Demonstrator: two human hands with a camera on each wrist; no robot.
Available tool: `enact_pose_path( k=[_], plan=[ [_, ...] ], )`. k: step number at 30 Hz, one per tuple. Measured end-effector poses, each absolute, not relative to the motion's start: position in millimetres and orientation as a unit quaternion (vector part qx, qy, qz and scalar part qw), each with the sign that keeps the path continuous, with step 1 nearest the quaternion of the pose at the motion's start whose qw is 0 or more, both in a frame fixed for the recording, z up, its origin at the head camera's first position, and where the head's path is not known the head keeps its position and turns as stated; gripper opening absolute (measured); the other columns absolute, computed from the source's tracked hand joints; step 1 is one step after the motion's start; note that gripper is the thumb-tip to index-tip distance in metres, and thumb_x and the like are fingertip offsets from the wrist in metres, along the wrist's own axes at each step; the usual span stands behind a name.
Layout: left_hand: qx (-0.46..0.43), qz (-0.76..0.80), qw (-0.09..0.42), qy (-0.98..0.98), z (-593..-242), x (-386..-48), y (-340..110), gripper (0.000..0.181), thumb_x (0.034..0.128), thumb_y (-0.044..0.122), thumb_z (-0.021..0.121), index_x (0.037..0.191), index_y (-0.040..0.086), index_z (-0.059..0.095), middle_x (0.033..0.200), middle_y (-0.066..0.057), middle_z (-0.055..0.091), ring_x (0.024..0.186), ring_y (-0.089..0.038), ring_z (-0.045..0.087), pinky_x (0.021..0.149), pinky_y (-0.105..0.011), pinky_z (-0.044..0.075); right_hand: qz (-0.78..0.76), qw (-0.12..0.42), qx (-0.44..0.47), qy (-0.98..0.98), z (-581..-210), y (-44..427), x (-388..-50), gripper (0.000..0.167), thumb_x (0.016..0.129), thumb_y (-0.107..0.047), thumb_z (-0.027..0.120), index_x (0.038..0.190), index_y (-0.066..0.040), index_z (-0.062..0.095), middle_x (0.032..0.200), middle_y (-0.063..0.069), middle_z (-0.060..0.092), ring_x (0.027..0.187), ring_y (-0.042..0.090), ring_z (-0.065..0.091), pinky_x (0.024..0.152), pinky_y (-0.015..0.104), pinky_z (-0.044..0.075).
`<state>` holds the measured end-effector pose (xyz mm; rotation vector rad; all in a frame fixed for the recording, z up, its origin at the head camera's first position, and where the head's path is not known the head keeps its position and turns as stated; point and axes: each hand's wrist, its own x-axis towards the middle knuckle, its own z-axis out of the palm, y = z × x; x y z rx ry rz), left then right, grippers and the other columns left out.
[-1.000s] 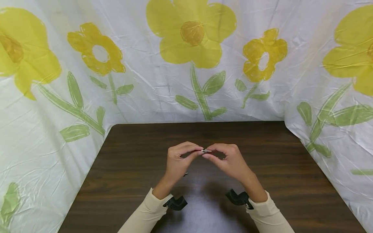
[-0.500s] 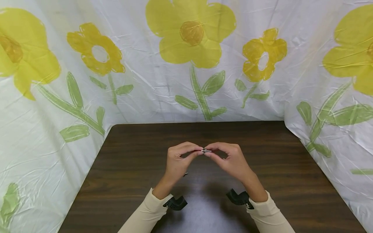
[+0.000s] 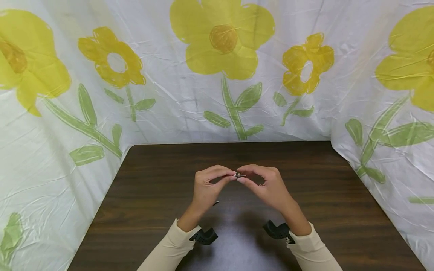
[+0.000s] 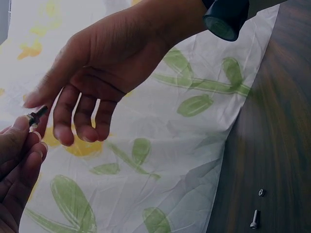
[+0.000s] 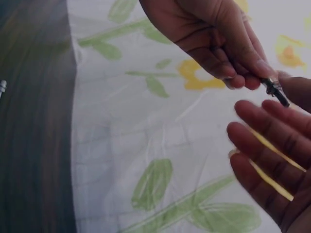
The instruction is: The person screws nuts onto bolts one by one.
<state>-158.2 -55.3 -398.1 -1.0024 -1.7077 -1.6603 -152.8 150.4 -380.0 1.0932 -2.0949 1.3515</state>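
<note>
Above the table, my left hand (image 3: 205, 188) pinches a small metal bolt (image 3: 241, 175) between thumb and fingertip. A ring-like part, which looks like a nut, sits around the shank; the wrist views leave its exact shape unclear. The right hand (image 3: 272, 185) is held around the bolt's free end, its thumb and forefinger spread with the bare shank showing between them. In the right wrist view the right thumb overlaps the bolt (image 5: 282, 97), and the other fingers are extended and apart from it. Whether that thumb touches the bolt I cannot tell.
A loose bolt (image 4: 254, 219) and a nut (image 4: 262, 192) lie on the dark wooden table (image 3: 162, 158). Black wrist cameras sit on both wrists, over cream sleeves (image 3: 169, 244). A white curtain (image 3: 162, 124) with yellow flowers hangs around the table's back and sides.
The right thumb and forefinger have spread slightly apart around the bolt, uncovering more of its shank. The left hand has held still with the bolt.
</note>
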Motion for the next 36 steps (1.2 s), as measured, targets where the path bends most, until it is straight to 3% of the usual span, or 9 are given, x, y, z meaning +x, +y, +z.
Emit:
enact_pose_path(
  k=[4,10,17,25,31,36],
  plan=[
    [-0.372,-0.620,0.275,-0.634,-398.1,-158.2,-55.2,0.017,0.0788,-0.012,0.080,0.092,-0.001,0.078,0.086,-0.011,0.075,0.078,-0.020,0.071,0.070,-0.030,0.060,0.489,0.234,0.409,-0.734,-379.7,151.2,-154.0,0.036,0.076,0.009,0.083,0.109,-0.003,0.075,0.097,0.008,0.077,0.083,0.018,0.074,0.074,0.022,0.058],
    [-0.374,-0.622,0.276,-0.631,-398.1,-158.1,-55.4,0.019,0.0780,-0.013,0.079,0.092,-0.001,0.079,0.087,-0.012,0.075,0.078,-0.021,0.072,0.070,-0.030,0.060,0.493,0.255,0.436,-0.709,-378.9,150.2,-156.2,0.016,0.088,-0.006,0.079,0.104,-0.003,0.077,0.095,0.008,0.077,0.084,0.021,0.074,0.077,0.025,0.059],
    [-0.373,-0.622,0.274,-0.632,-397.7,-157.5,-55.8,0.018,0.0776,-0.012,0.080,0.092,-0.001,0.079,0.086,-0.011,0.075,0.078,-0.021,0.072,0.070,-0.031,0.060,0.484,0.257,0.436,-0.714,-378.5,149.5,-155.7,0.033,0.076,0.012,0.081,0.103,-0.006,0.077,0.094,0.004,0.077,0.083,0.017,0.074,0.076,0.022,0.058],
    [-0.378,-0.623,0.272,-0.629,-398.1,-157.6,-55.8,0.019,0.0771,-0.013,0.080,0.092,-0.001,0.079,0.086,-0.011,0.075,0.078,-0.021,0.072,0.070,-0.032,0.060,0.484,0.211,0.404,-0.747,-381.0,149.3,-153.2,0.016,0.089,0.004,0.074,0.099,-0.008,0.076,0.092,-0.001,0.075,0.080,0.013,0.071,0.073,0.022,0.056],
    [-0.374,-0.621,0.276,-0.632,-398.2,-158.0,-55.5,0.019,0.0779,-0.012,0.080,0.092,0.000,0.079,0.086,-0.011,0.075,0.078,-0.021,0.072,0.070,-0.030,0.060,0.485,0.250,0.409,-0.731,-379.6,148.8,-152.9,0.030,0.080,0.008,0.081,0.106,-0.004,0.075,0.097,0.006,0.076,0.084,0.018,0.073,0.077,0.020,0.057],
    [-0.371,-0.622,0.274,-0.633,-398.1,-157.7,-55.7,0.018,0.0779,-0.012,0.080,0.092,-0.001,0.079,0.086,-0.011,0.075,0.078,-0.021,0.072,0.071,-0.030,0.060,0.481,0.279,0.441,-0.705,-377.5,148.2,-154.9,0.018,0.091,-0.014,0.078,0.105,-0.003,0.075,0.096,0.008,0.076,0.084,0.021,0.074,0.080,0.022,0.057]
  ],
)
